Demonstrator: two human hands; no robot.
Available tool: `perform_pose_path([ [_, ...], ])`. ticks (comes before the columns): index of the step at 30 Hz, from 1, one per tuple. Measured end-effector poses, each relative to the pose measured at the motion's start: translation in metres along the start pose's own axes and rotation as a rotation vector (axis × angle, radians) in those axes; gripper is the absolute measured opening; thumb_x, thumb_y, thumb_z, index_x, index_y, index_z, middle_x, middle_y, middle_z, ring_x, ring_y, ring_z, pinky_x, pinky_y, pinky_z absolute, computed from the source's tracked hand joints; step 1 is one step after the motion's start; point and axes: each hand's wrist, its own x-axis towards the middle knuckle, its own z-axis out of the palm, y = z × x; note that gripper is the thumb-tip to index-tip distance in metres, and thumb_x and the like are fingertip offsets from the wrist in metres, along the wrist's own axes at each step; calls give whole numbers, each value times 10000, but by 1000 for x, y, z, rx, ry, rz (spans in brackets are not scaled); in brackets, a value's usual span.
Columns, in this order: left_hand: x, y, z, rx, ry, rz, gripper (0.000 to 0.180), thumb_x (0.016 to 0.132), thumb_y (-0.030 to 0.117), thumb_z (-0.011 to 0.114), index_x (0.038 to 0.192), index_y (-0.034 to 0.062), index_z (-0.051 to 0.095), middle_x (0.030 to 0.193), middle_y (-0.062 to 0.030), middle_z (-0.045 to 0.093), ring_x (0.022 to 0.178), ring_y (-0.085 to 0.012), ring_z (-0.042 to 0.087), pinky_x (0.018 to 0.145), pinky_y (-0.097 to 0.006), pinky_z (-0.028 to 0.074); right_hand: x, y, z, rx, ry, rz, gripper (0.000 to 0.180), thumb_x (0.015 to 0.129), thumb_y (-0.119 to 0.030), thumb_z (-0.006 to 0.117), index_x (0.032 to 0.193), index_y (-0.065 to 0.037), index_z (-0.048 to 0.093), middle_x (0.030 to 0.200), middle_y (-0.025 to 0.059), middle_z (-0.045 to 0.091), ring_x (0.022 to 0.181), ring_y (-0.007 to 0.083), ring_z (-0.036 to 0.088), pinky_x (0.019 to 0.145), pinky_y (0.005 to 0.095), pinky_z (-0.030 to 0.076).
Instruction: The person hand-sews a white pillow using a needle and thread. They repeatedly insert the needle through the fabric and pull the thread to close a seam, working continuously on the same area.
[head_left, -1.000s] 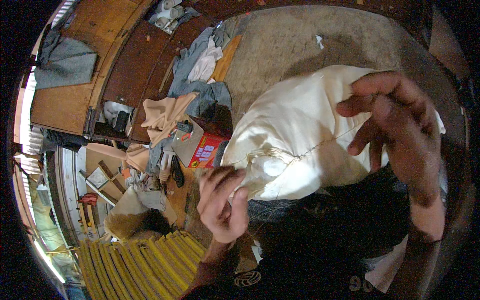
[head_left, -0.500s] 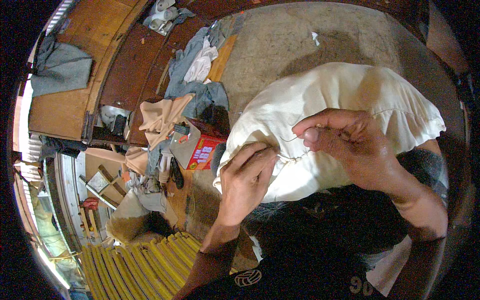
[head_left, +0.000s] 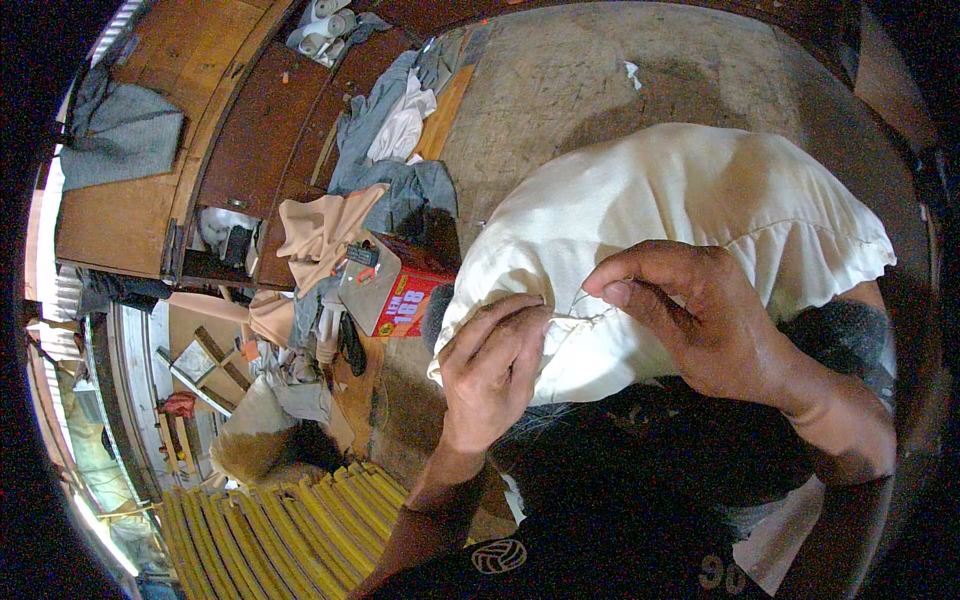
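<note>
A stuffed cream cloth cushion [head_left: 620,200] lies across my lap, with a gathered seam running along its right side. My left hand [head_left: 495,365] is closed on the cushion's near edge, its fingertips pinching a fold of cloth. My right hand [head_left: 700,315] pinches a thin curved needle [head_left: 578,294] between thumb and forefinger, just right of the left fingertips. Between both hands runs a puckered edge [head_left: 585,318] of the cloth. Whether the needle's tip is in the cloth is too small to tell.
A red and grey box [head_left: 395,300] with small items on top stands left of the cushion. Beyond it lie a peach cloth [head_left: 325,235] and grey-blue cloths [head_left: 385,140]. Yellow ribbed slats [head_left: 280,530] are at lower left. A wooden cabinet [head_left: 130,225] stands far left.
My right hand has turned and lowered slightly, bringing the needle closer to the cushion's edge. The left hand's fingers have shifted a little and still pinch the cloth.
</note>
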Motion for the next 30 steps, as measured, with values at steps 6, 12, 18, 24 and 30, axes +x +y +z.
perform_pose_path([
  [6,-1,-2,1,-2,-5,22,152,848,-31,734,998,-5,736,1034,-175,741,978,-308,722,888,-387,567,0,-1,-1,-11,-28,32,167,996,-129,631,1047,10,707,954,220,728,880,372,724,758,413,559],
  [12,-2,-1,-1,0,8,20,156,848,-30,735,1002,-6,733,1035,-179,740,973,-312,722,884,-386,566,1,0,1,-31,-22,-16,161,990,-124,633,1051,8,704,952,220,727,893,387,719,761,422,558],
  [18,-4,-1,0,-13,16,-1,164,842,-17,746,1004,7,733,1032,-177,743,976,-307,720,895,-386,561,1,1,2,1,-57,-18,159,998,-109,614,1040,19,698,953,214,728,905,364,723,777,409,557],
  [24,-8,2,-7,-108,20,-68,218,765,19,830,974,36,770,1211,-136,685,1008,-317,693,861,-363,565,6,7,2,152,-66,110,165,1013,-100,598,1038,37,685,919,184,730,848,271,719,759,370,550],
  [30,-5,12,-7,5,-148,-73,229,710,45,868,915,66,768,1323,-110,633,1243,-332,556,1011,-413,471,9,10,0,119,-77,84,168,1011,-115,598,1034,26,687,918,174,730,834,261,713,755,369,548],
])
